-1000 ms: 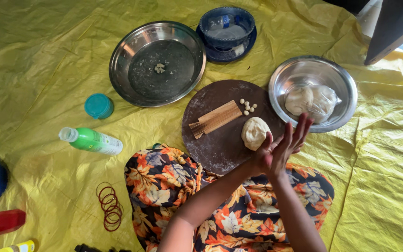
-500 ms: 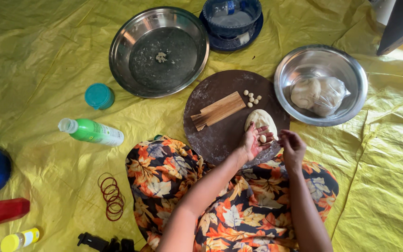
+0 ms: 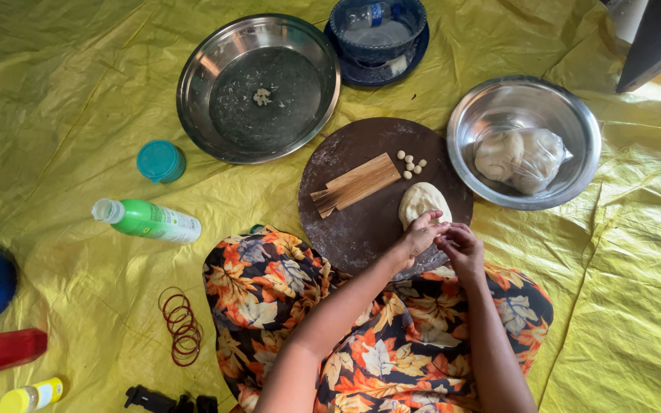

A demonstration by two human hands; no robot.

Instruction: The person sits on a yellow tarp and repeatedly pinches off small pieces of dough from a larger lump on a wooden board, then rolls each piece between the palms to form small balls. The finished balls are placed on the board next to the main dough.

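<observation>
A round dark brown board [image 3: 361, 222] lies in front of my lap. On it are a pale dough lump [image 3: 421, 200], a bundle of flat wooden sticks [image 3: 355, 184] and several tiny dough balls [image 3: 410, 163]. My left hand [image 3: 421, 235] and my right hand [image 3: 460, 246] meet fingertip to fingertip at the near edge of the dough lump. Their fingers are pinched on a small dough piece that is mostly hidden. My left fingers touch the lump's near edge.
A steel bowl [image 3: 568, 115] at the right holds bagged dough [image 3: 520, 157]. A large steel pan [image 3: 193, 107] and a blue bowl [image 3: 380, 34] stand behind the board. On the yellow sheet to the left lie a teal lid [image 3: 161, 160], a green bottle [image 3: 147, 220] and red rubber bands [image 3: 180, 336].
My hands came down from in front of the steel bowl to the near edge of the dough lump and closed together. A small dough piece seen in my left palm is now pinched between the fingertips.
</observation>
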